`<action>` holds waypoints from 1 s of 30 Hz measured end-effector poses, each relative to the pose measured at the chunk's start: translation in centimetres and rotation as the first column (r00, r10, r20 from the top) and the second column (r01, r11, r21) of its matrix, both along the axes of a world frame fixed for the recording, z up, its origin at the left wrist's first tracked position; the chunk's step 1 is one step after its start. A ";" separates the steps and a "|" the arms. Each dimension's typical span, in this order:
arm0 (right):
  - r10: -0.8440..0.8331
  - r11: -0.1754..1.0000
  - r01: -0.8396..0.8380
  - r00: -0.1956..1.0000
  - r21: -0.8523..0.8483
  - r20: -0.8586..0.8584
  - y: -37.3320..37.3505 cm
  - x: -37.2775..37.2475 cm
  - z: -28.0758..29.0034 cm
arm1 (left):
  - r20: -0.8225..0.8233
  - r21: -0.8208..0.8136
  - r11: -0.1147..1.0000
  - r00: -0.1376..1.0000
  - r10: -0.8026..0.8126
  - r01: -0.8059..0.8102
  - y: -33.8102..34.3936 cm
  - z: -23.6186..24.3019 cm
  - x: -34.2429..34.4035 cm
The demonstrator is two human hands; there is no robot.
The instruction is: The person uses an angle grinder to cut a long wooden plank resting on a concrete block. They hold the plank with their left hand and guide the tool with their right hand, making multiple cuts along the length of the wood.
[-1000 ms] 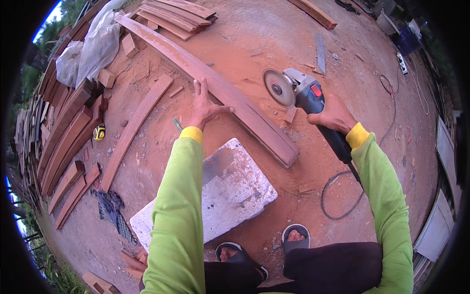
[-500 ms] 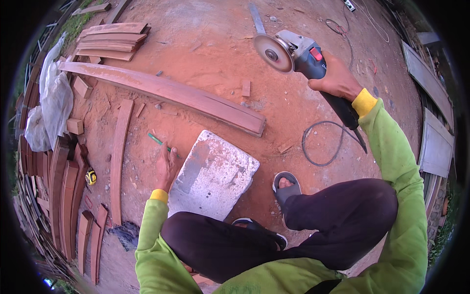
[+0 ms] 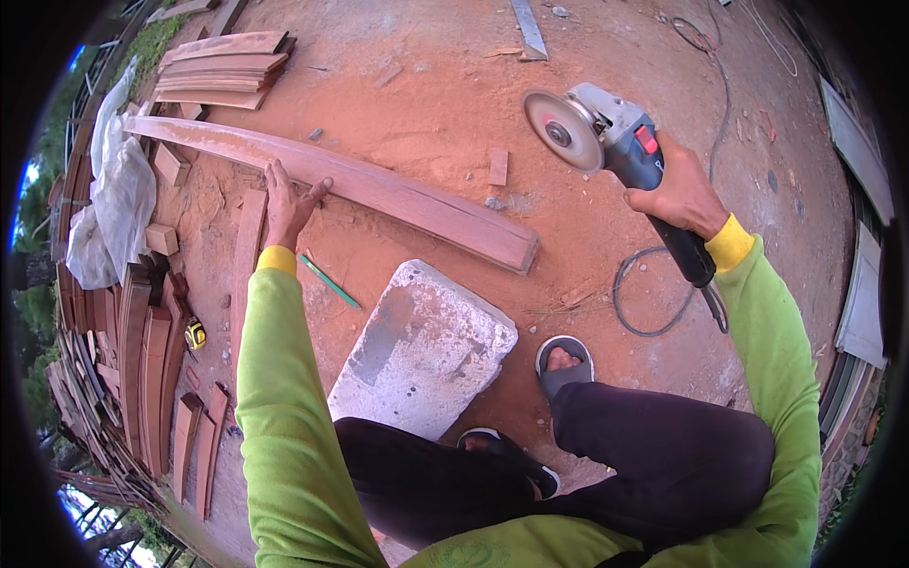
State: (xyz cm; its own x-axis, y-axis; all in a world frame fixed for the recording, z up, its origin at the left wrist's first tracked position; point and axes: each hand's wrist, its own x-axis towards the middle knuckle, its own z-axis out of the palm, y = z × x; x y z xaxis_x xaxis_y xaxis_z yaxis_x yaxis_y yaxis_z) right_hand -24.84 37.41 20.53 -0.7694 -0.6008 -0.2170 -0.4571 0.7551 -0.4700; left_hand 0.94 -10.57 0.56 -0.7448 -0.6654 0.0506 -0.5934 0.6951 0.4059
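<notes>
My left hand (image 3: pixel 289 204) touches the near edge of a long reddish wooden beam (image 3: pixel 398 204) lying on the ground, fingers spread. My right hand (image 3: pixel 677 189) grips the body of an angle grinder (image 3: pixel 632 142), with its disc (image 3: pixel 561 133) held up right of the beam. Below my left hand lies a green pencil (image 3: pixel 327 279), beside a pale, worn block (image 3: pixel 417 350) in front of my legs. A narrower plank (image 3: pixel 248 237) runs just left of my left forearm, partly hidden by it.
Board stacks lie at upper left (image 3: pixel 218 71) and left (image 3: pixel 142 369), with white plastic sheeting (image 3: pixel 114 208) and a yellow tape measure (image 3: pixel 195 333). A metal strip (image 3: pixel 527 28) lies farther off. The grinder's cable (image 3: pixel 644 327) loops at right, near grey panels (image 3: pixel 857 293).
My left hand left the beam for the pencil area half a second ago and is back on the beam. My knees have come into view. The grinder stays in my right hand.
</notes>
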 end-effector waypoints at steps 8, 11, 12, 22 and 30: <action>-0.048 0.998 0.047 0.999 -0.047 -0.026 1.5 0.3 0.4 | 0.172 0.164 0.986 0.984 -0.048 0.019 1.5 0.7 -1.0; -0.055 0.998 0.054 0.998 -0.014 -0.017 2.4 0.5 0.2 | 0.254 0.214 0.977 0.966 -0.043 -0.013 1.3 1.9 -1.1; -0.051 0.999 0.051 0.999 -0.003 -0.011 2.9 0.6 0.1 | 0.278 0.202 0.979 0.959 -0.047 -0.010 1.0 1.8 -1.4; 0.074 0.990 -0.074 0.997 0.120 0.009 4.7 3.3 -1.2 | 0.414 0.179 0.978 0.910 0.023 -0.106 0.3 2.6 -4.2; 0.171 0.971 -0.184 0.981 0.150 0.094 4.6 5.0 -3.4 | 0.365 0.135 0.984 0.929 0.059 -0.116 -0.4 1.4 -3.8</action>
